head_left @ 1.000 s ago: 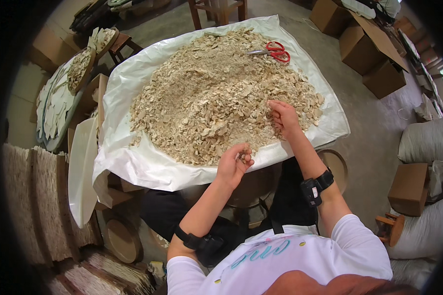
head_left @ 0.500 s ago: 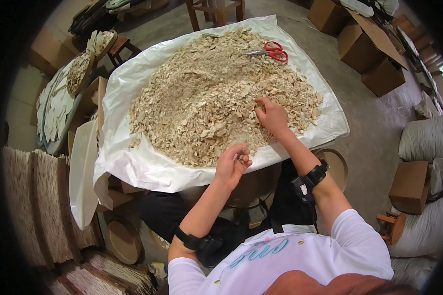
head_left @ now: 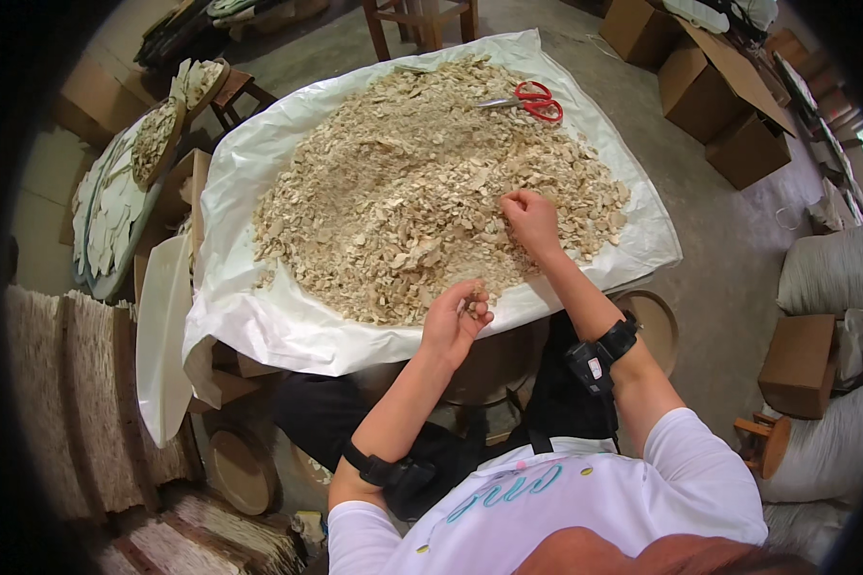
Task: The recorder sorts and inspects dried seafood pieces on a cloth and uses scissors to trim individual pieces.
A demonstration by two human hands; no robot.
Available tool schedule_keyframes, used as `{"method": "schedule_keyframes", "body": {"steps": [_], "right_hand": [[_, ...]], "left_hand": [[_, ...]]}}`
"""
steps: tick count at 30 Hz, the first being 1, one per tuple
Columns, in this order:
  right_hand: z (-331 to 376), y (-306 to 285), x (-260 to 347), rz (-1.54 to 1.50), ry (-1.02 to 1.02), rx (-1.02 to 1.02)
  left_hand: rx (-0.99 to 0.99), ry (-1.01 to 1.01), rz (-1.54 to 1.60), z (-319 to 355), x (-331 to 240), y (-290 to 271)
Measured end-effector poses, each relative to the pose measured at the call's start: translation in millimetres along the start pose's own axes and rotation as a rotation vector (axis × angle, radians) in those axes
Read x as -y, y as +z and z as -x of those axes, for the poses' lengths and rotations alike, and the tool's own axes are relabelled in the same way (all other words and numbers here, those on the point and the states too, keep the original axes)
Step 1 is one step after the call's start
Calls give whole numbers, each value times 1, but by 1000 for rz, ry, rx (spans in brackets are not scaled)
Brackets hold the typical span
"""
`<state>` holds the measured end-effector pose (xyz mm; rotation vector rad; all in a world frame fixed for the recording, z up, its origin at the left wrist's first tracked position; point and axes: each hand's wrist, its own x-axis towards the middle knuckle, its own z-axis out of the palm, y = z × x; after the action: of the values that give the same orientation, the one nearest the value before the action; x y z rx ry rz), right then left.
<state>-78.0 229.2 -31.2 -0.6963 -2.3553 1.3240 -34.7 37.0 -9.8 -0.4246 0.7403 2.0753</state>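
Observation:
A broad heap of pale, dried flakes and chips [head_left: 384, 211] lies on a white plastic sheet [head_left: 249, 326]. At the heap's near edge, my left hand [head_left: 454, 324] is turned partly palm up, its fingers curled around a few pale flakes. My right hand [head_left: 532, 225] reaches onto the right side of the heap, thumb and fingers pinched together at its surface. Whatever sits between those fingertips is too small to make out. Red-handled scissors [head_left: 529, 100] rest on the far right part of the heap.
Open cardboard boxes [head_left: 705, 91] stand on the floor at the far right, with white sacks [head_left: 834, 268] and a small wooden stool [head_left: 763, 443] nearer. To the left are stacked pale, rough-edged sheets [head_left: 96, 402] and a round tray of white pieces [head_left: 115, 211]. A wooden chair [head_left: 422, 24] stands beyond.
My right hand's fingers have drawn in closer together and its position has shifted only slightly. My left hand stays almost where it was, still curled around flakes.

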Motion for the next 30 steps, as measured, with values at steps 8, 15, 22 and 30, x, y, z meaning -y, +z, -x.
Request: {"method": "schedule_keyframes", "body": {"steps": [8,15,22,30], "right_hand": [[16,-22,7,-83,-111,-172],[43,-33,28,-744,354,254],[58,-27,15,-1675,700,681],[70,-24,46,-1409,659,584]], "left_hand": [[-62,37,-50,4,-4,11],[-96,71,-79,3,-4,5],[-34,157,-176,10,-8,18],[-1,243,-213,14,-16,18]]}}
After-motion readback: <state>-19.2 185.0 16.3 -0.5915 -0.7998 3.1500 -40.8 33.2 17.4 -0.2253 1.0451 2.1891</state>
